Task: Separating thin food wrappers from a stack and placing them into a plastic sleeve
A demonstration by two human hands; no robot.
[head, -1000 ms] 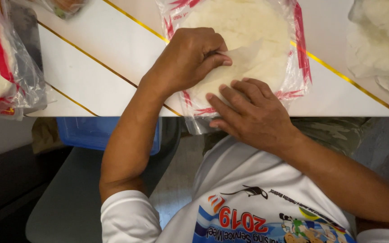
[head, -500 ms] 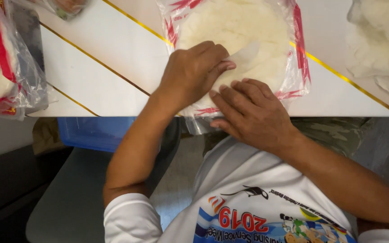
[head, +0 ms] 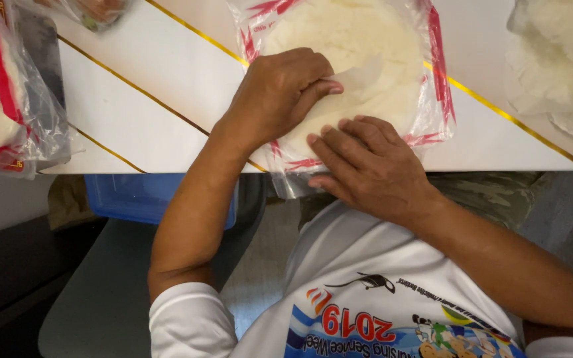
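Head view, left hand: fingers pinched on the lifted edge of a thin wrapper sheet.
Right hand: fingers together, pressed flat on the wrapper stack.
Stack: inside an open plastic bag on the white table.
Sheet count: apparently one.

Your one view comes from the camera on your head, looking steeply down and close over the near edge of the table, onto your hands and chest.
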